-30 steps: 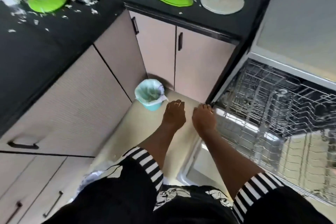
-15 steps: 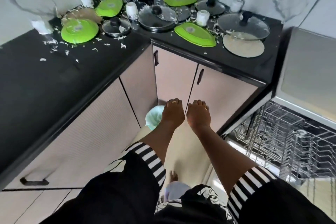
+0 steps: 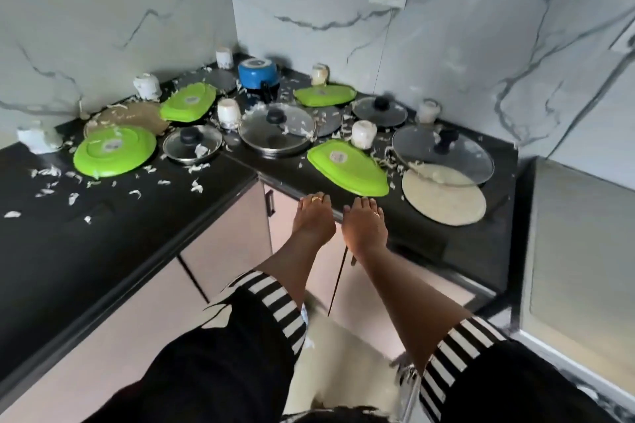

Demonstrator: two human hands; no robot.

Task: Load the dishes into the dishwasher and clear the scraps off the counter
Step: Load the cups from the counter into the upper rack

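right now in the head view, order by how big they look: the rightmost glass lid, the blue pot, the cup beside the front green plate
1. rightmost glass lid, clearly largest
2. blue pot; it sits farther back, so its true size is unsure
3. cup, smallest

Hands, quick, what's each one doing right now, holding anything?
Left hand: open, palm down, fingers together, holding nothing.
Right hand: open, palm down, holding nothing, above the counter edge.
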